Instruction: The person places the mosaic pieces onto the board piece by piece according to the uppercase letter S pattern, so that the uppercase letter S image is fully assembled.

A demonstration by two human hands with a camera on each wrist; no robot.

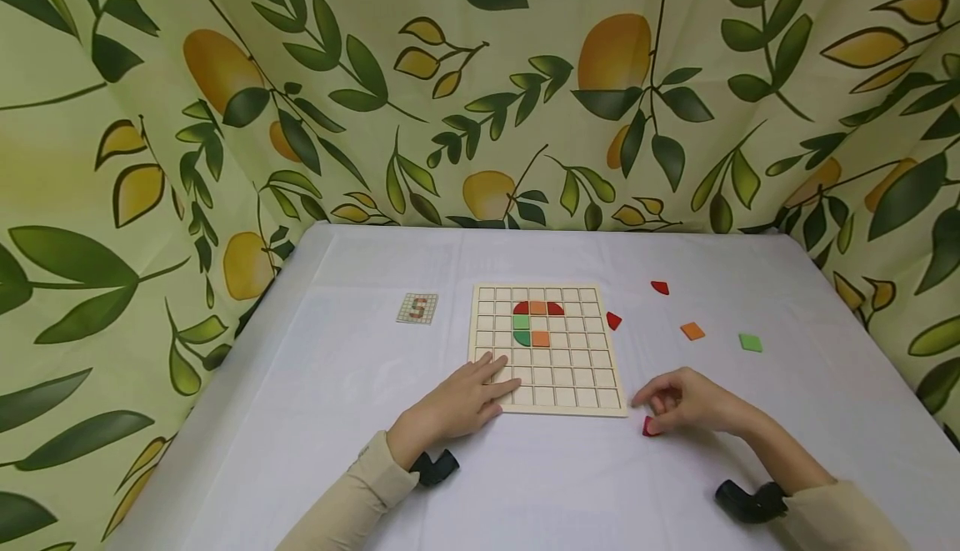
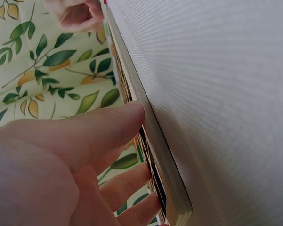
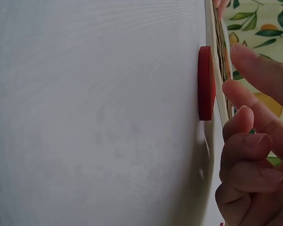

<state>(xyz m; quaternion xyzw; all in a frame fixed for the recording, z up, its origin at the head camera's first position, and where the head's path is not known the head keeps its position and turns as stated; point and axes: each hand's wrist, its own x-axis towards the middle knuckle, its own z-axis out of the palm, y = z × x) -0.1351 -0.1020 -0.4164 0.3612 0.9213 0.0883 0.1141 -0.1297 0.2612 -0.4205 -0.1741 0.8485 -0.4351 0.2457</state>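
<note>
1. My left grip point(image 1: 461, 393) rests on the lower left part of the wooden board point(image 1: 566, 377), with the fingers spread wide. My thumb point(image 2: 127, 115) touches the board's edge.
2. My right grip point(image 1: 693, 401) is low and right of the middle of the frame, just past the board's lower right corner. Its fingers are bent, with a narrow gap between thumb and pointing finger. It holds nothing.
3. The near red piece point(image 1: 647, 427) lies on the white desk point(image 1: 570, 484), partly hidden under my right grip. The right wrist view shows a gap between it and my fingers.
4. The board is in the middle of the frame. Near its top, the first row has a red piece, an orange square point(image 1: 537, 308) and another red piece. Below sits a light green square point(image 1: 521, 322). Under that come a dark green round-cornered piece point(image 1: 522, 338) and an orange square side by side.
5. Right of the board lie two more red pieces, an orange piece point(image 1: 692, 331) and a light green piece point(image 1: 751, 343).
6. A small card point(image 1: 417, 308) with an S shape lies left of the board.
7. A leafy cloth point(image 1: 487, 192) hangs at the top.
</note>
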